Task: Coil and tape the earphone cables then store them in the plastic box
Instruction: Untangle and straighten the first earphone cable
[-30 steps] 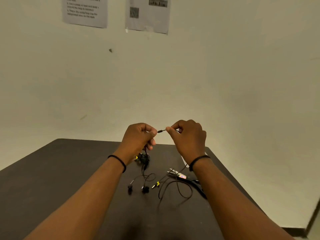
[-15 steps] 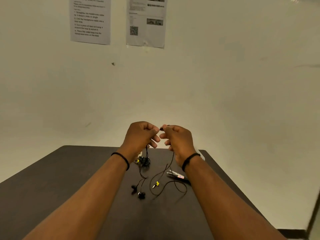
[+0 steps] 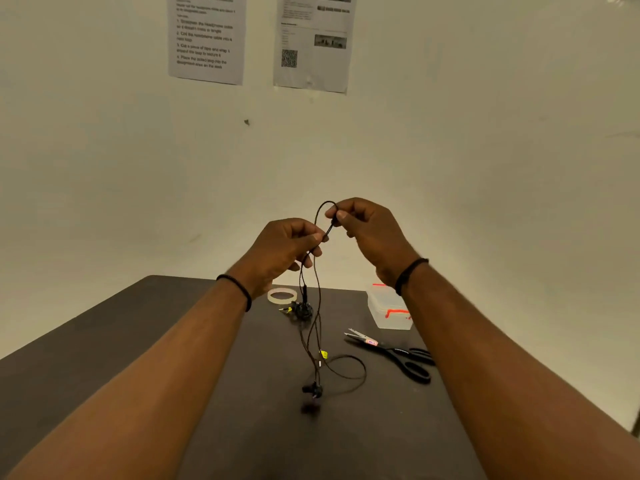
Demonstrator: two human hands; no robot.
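Observation:
A black earphone cable [image 3: 316, 306] hangs from both hands above the dark table [image 3: 138, 341]. My left hand [image 3: 280, 252] pinches the cable between thumb and fingers. My right hand [image 3: 367, 230] pinches it slightly higher, with a small loop arching over its fingertips. The strands drop to the table, where the earbuds [image 3: 312, 389] lie and a loose loop curls to the right. A coiled black earphone bundle [image 3: 302, 310] with a yellow plug lies behind. A clear tape roll [image 3: 282, 295] sits at the back. The clear plastic box [image 3: 388, 310] with red clasps stands at the right, partly hidden by my right wrist.
Black-handled scissors [image 3: 394, 355] lie on the table in front of the box. A pale wall rises just behind the table, with two printed sheets [image 3: 207, 36] taped high up. The table's right edge runs close under my right forearm.
Both hands rose and the right one moved higher, lifting the cable into a loop. The view shifted, bringing the tape roll, box and scissors into sight.

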